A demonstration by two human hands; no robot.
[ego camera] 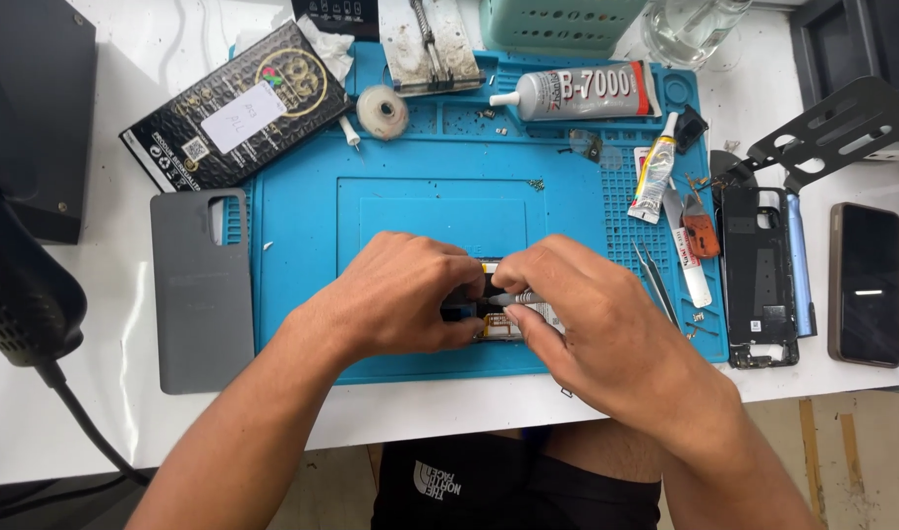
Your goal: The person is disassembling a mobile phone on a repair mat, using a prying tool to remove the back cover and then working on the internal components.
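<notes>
My left hand [395,299] and my right hand [587,314] meet over the front middle of a blue work mat [302,216]. Between them lies a small opened phone part [498,324], mostly hidden by my fingers. The left hand's fingers press down on and grip it. Pinched in my right hand is a thin dark tool [508,297], whose tip points left at the part.
A grey phone back cover [202,290] lies left of the mat, a black box [235,106] behind it. A glue tube [579,95], a smaller tube [653,180] and tweezers [657,280] lie on the mat's right. A phone frame [759,275] and a dark phone [867,285] lie further right.
</notes>
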